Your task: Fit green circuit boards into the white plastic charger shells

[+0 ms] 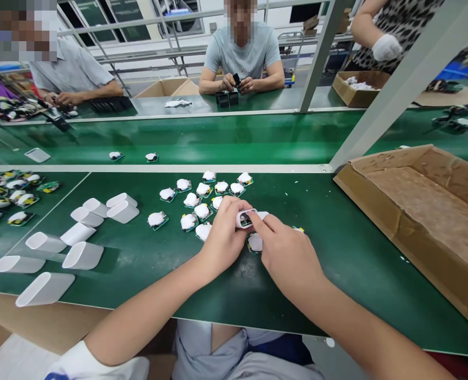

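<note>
Above the green work table, my left hand point(226, 232) is closed round a white plastic casing point(241, 218), an oval sleeve with its open end facing me. Dark parts and a bit of circuit board show inside that opening. My right hand point(287, 248) is closed at the casing's right side, its index finger pressed at the opening; its thumb is hidden. Under my hands lies a circuit board with a white pad point(254, 243), partly covered. Several more padded circuit boards point(188, 221) spread out just beyond and left of my left hand.
Several empty white casings point(83, 255) lie at the left, beside a heap of circuit boards point(18, 195). A cardboard tray point(420, 232) stands at the right. Behind a white rail point(178, 169) runs a green belt point(218, 140) carrying two boards. Co-workers sit and stand across it.
</note>
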The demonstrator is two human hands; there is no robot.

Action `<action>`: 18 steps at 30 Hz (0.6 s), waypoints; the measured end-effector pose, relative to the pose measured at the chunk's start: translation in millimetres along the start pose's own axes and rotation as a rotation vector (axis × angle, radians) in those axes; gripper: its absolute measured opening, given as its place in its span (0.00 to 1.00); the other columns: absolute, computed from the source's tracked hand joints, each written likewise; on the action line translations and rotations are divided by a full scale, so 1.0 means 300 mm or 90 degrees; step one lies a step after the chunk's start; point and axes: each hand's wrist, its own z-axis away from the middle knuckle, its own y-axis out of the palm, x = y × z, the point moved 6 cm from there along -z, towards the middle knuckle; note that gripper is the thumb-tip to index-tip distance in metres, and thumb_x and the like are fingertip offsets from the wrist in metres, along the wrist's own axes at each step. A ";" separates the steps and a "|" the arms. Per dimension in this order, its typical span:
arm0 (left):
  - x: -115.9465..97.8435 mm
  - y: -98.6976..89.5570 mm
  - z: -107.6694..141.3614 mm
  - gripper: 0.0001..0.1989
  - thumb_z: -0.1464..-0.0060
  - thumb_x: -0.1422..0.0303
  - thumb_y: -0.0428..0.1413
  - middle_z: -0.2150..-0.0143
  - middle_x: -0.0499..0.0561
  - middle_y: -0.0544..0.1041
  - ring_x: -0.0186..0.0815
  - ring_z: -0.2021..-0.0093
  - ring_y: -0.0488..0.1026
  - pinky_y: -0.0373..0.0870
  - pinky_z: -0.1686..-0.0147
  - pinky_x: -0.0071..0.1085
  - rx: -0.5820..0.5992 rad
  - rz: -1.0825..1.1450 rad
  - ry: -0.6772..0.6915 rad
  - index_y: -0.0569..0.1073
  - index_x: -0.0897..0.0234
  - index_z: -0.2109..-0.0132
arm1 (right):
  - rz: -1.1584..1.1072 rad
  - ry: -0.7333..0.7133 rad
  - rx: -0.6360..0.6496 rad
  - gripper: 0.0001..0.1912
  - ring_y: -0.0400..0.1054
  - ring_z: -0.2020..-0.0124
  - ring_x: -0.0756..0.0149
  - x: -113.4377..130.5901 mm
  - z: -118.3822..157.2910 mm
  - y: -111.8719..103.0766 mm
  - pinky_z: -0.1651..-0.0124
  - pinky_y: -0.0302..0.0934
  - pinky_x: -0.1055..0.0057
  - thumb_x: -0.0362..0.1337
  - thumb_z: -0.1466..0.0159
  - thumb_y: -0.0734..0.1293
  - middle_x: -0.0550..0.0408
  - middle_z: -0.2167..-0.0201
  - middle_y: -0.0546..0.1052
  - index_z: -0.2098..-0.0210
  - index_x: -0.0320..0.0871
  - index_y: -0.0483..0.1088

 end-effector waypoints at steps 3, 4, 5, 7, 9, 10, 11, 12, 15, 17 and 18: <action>0.006 -0.002 -0.004 0.10 0.49 0.79 0.55 0.61 0.49 0.66 0.32 0.61 0.66 0.66 0.64 0.28 -0.010 0.060 -0.044 0.66 0.62 0.62 | -0.083 0.031 -0.038 0.25 0.65 0.77 0.70 -0.038 0.001 -0.026 0.78 0.49 0.72 0.22 0.41 0.58 0.56 0.71 0.72 0.48 0.45 0.69; 0.006 -0.004 -0.005 0.10 0.50 0.79 0.56 0.62 0.48 0.66 0.32 0.61 0.66 0.66 0.64 0.27 -0.016 0.072 -0.054 0.66 0.62 0.62 | -0.092 0.039 -0.060 0.25 0.64 0.77 0.70 -0.047 0.003 -0.037 0.78 0.49 0.72 0.22 0.41 0.57 0.56 0.71 0.71 0.48 0.45 0.69; 0.006 -0.005 -0.005 0.10 0.50 0.79 0.57 0.62 0.48 0.66 0.32 0.61 0.66 0.66 0.65 0.27 -0.019 0.082 -0.059 0.66 0.62 0.62 | -0.091 0.046 -0.076 0.25 0.64 0.77 0.69 -0.053 0.005 -0.045 0.78 0.48 0.72 0.21 0.42 0.57 0.56 0.72 0.71 0.48 0.45 0.70; 0.003 -0.006 -0.004 0.11 0.50 0.79 0.57 0.62 0.48 0.66 0.32 0.62 0.66 0.65 0.65 0.27 -0.017 0.095 -0.062 0.66 0.62 0.62 | -0.073 0.049 -0.077 0.26 0.64 0.77 0.69 -0.053 0.008 -0.049 0.78 0.47 0.71 0.21 0.43 0.57 0.56 0.72 0.71 0.49 0.44 0.70; -0.001 -0.005 -0.003 0.10 0.50 0.78 0.57 0.62 0.48 0.66 0.31 0.62 0.66 0.65 0.65 0.27 -0.010 0.097 -0.061 0.66 0.62 0.63 | -0.047 0.050 -0.064 0.27 0.64 0.77 0.69 -0.048 0.009 -0.045 0.79 0.46 0.71 0.21 0.44 0.58 0.57 0.72 0.71 0.50 0.45 0.71; -0.003 -0.006 -0.003 0.10 0.50 0.78 0.57 0.62 0.48 0.66 0.31 0.62 0.66 0.65 0.65 0.27 -0.007 0.096 -0.060 0.66 0.62 0.63 | -0.036 0.050 -0.059 0.27 0.64 0.78 0.69 -0.046 0.010 -0.043 0.79 0.45 0.70 0.21 0.45 0.58 0.57 0.73 0.71 0.50 0.45 0.71; -0.005 -0.007 -0.003 0.09 0.50 0.78 0.58 0.62 0.48 0.66 0.31 0.62 0.66 0.65 0.65 0.27 -0.006 0.096 -0.059 0.66 0.62 0.63 | -0.026 0.051 -0.057 0.27 0.64 0.78 0.69 -0.043 0.010 -0.042 0.79 0.45 0.70 0.21 0.45 0.58 0.57 0.73 0.71 0.50 0.46 0.71; -0.007 -0.008 -0.002 0.09 0.50 0.78 0.58 0.62 0.48 0.66 0.31 0.62 0.66 0.65 0.65 0.27 -0.006 0.095 -0.059 0.66 0.62 0.63 | -0.019 0.052 -0.055 0.27 0.64 0.78 0.69 -0.042 0.010 -0.041 0.79 0.45 0.70 0.21 0.45 0.58 0.57 0.72 0.71 0.50 0.46 0.71; -0.011 -0.012 -0.002 0.10 0.50 0.78 0.58 0.62 0.48 0.66 0.31 0.62 0.66 0.65 0.65 0.26 -0.007 0.095 -0.060 0.66 0.62 0.63 | 0.000 0.053 -0.049 0.27 0.64 0.78 0.69 -0.040 0.009 -0.039 0.79 0.44 0.70 0.21 0.45 0.59 0.57 0.72 0.71 0.50 0.46 0.71; -0.013 -0.013 -0.003 0.09 0.49 0.78 0.57 0.62 0.48 0.66 0.32 0.62 0.66 0.65 0.65 0.27 -0.003 0.091 -0.058 0.67 0.62 0.63 | 0.011 0.052 -0.044 0.27 0.64 0.77 0.69 -0.038 0.010 -0.037 0.79 0.43 0.70 0.21 0.45 0.59 0.57 0.72 0.71 0.50 0.46 0.71; -0.013 -0.012 -0.003 0.09 0.49 0.78 0.57 0.62 0.49 0.66 0.32 0.61 0.66 0.65 0.65 0.27 -0.001 0.087 -0.056 0.67 0.62 0.63 | 0.015 0.051 -0.043 0.26 0.64 0.77 0.69 -0.036 0.010 -0.036 0.79 0.43 0.71 0.21 0.45 0.60 0.57 0.72 0.72 0.50 0.46 0.71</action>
